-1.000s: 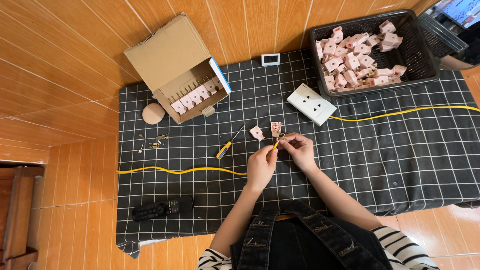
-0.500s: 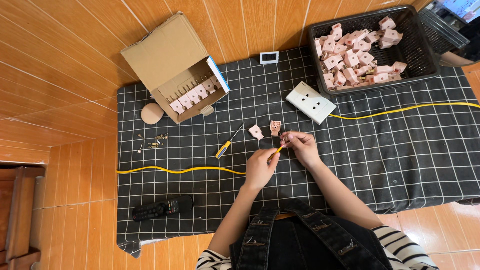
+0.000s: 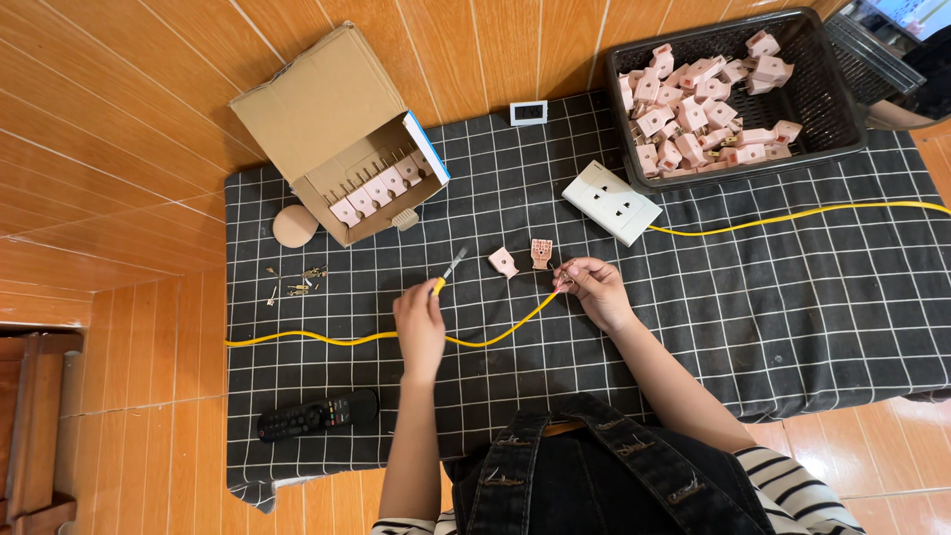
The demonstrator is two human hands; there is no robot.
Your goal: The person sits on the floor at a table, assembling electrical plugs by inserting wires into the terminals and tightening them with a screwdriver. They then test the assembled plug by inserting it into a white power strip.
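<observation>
My left hand (image 3: 420, 322) closes on the yellow handle of a small screwdriver (image 3: 449, 269) that lies on the black checked cloth (image 3: 753, 307). My right hand (image 3: 592, 291) pinches the bare end of a yellow cable (image 3: 500, 331), which runs left across the cloth. Two pink plug parts (image 3: 503, 262) (image 3: 541, 253) lie just beyond the hands, between the screwdriver tip and my right fingers. The cable passes under my left wrist.
A white socket block (image 3: 611, 203) with a second yellow cable lies at the back right, beside a black basket (image 3: 837, 94) of pink plug parts. At the back left are an open cardboard box (image 3: 327, 119), a beige disc (image 3: 294, 226) and small screws (image 3: 297, 284). A black remote (image 3: 317, 414) lies near me.
My left hand has left the cable end beside my right hand, moved left and taken hold of the screwdriver handle. My right hand still holds the cable end.
</observation>
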